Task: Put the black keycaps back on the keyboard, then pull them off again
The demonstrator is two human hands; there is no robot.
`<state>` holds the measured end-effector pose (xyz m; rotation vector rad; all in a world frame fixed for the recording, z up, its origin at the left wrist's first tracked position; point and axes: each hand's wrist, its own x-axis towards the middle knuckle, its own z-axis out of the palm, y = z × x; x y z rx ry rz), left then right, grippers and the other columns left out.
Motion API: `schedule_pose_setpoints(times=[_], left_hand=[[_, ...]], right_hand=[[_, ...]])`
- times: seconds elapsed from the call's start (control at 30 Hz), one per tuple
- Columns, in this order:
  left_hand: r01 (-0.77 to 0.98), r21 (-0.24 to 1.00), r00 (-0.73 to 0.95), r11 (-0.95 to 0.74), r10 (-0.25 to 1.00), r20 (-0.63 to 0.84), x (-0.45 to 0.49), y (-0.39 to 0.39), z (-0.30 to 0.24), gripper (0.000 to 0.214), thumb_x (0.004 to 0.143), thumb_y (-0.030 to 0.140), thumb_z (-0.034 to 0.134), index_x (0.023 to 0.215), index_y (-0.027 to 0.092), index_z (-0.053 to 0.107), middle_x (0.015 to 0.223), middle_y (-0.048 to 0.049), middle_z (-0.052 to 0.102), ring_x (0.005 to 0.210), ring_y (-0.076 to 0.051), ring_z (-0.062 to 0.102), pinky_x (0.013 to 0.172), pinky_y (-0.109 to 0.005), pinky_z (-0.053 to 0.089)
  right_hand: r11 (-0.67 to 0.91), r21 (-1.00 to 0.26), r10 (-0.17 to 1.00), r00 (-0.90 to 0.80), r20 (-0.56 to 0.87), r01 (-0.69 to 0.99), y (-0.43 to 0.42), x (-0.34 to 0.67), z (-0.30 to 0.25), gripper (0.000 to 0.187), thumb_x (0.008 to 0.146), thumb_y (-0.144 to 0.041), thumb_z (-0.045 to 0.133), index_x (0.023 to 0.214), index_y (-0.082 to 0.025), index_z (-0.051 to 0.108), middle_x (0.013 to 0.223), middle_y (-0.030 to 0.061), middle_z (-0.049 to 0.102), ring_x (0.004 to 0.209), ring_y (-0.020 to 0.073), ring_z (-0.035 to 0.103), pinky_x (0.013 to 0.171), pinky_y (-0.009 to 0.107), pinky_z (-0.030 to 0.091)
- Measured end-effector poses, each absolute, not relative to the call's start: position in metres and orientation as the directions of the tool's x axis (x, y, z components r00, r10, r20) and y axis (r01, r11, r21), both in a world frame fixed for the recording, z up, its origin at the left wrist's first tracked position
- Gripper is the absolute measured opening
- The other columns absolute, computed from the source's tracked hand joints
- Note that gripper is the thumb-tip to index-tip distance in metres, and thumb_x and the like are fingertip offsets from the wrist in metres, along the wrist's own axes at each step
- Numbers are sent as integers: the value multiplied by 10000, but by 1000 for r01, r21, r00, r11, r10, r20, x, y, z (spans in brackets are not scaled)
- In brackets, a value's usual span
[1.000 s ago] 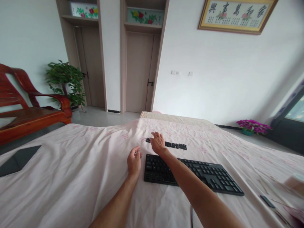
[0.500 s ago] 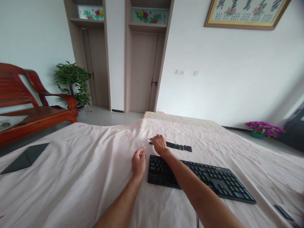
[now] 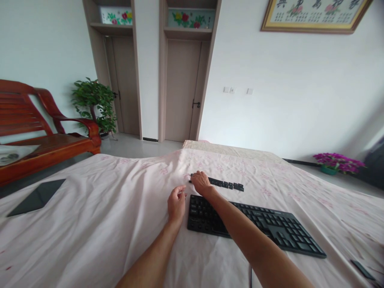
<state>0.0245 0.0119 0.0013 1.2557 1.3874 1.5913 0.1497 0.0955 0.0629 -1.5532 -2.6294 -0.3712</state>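
A black keyboard (image 3: 270, 226) lies on a table under a pale pink floral cloth (image 3: 90, 216). Beyond it runs a row of loose black keycaps (image 3: 226, 185). My right hand (image 3: 201, 183) reaches over the keyboard's left end to the left end of that row, fingers curled down on the keycaps. My left hand (image 3: 177, 202) rests on the cloth just left of the keyboard, fingers bent in a loose pinch; what they hold, if anything, is too small to see.
A dark flat tablet-like slab (image 3: 37, 197) lies at the table's far left. A small dark object (image 3: 362, 269) sits at the right edge. A red wooden bench (image 3: 45, 136), a potted plant (image 3: 94, 105) and two doors stand behind.
My right hand's fingers, spread a second ago, have curled down onto the left end of the keycap row. The view has shifted slightly left and up. My left hand stays put.
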Motion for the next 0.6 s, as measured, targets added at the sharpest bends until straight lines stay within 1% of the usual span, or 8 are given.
schedule_pose_setpoints(times=[0.07,0.13,0.23,0.3,0.4,0.47,0.53,0.6], left_hand=[[101,973,-331,-209,915,231,23,13,1,317,824,194,462,1098,162,618,1128,-104,663,879,-168,667,815,-308,529],[67,973,-345,-222,910,231,23,12,3,333,830,257,507,1137,175,609,1147,-103,651,933,-180,653,788,-290,529],[-73,966,-281,-249,934,220,24,8,10,409,821,405,564,1163,186,605,1078,-94,669,906,-188,649,712,-268,529],[-149,959,-189,-241,959,212,26,3,16,411,799,447,591,1091,162,636,945,-84,688,824,-182,650,652,-255,517],[-156,959,-128,-238,967,220,29,-4,24,331,751,423,648,926,142,667,789,-54,675,726,-162,634,600,-237,493],[-133,955,-158,-264,957,243,30,-8,27,309,744,420,656,893,149,654,779,-42,664,709,-153,628,597,-236,491],[-142,945,-212,-295,942,262,29,-11,30,321,737,430,666,905,160,626,839,-40,659,719,-147,631,615,-245,502],[-185,937,-223,-297,941,254,27,-12,31,350,724,438,681,929,166,601,886,-40,653,716,-142,637,627,-256,514]], right_hand=[[477,147,851,-497,170,866,88,151,66,275,887,-99,437,950,-142,701,1009,138,678,1037,243,545,843,323,364],[497,113,845,-510,163,860,79,155,71,287,919,-149,416,975,-169,697,997,119,683,990,227,579,796,298,386],[550,62,819,-553,154,833,61,163,80,289,945,-197,402,1033,-228,676,992,64,690,962,186,604,768,254,396],[594,-21,793,-582,181,804,49,169,87,271,940,-198,422,1086,-242,646,1018,44,686,986,170,601,791,238,395],[624,-222,778,-571,261,749,34,175,94,254,905,-173,472,1117,-208,608,994,50,682,964,165,604,805,240,399],[623,-312,781,-548,301,717,27,177,97,249,877,-146,498,1099,-194,600,940,42,678,910,160,607,788,242,403],[625,-360,780,-535,324,693,22,178,98,241,859,-125,509,1070,-192,601,898,30,671,856,151,605,760,239,405],[632,-392,775,-535,337,669,16,179,98,222,852,-111,510,1035,-189,609,872,23,669,825,145,605,740,235,408]])
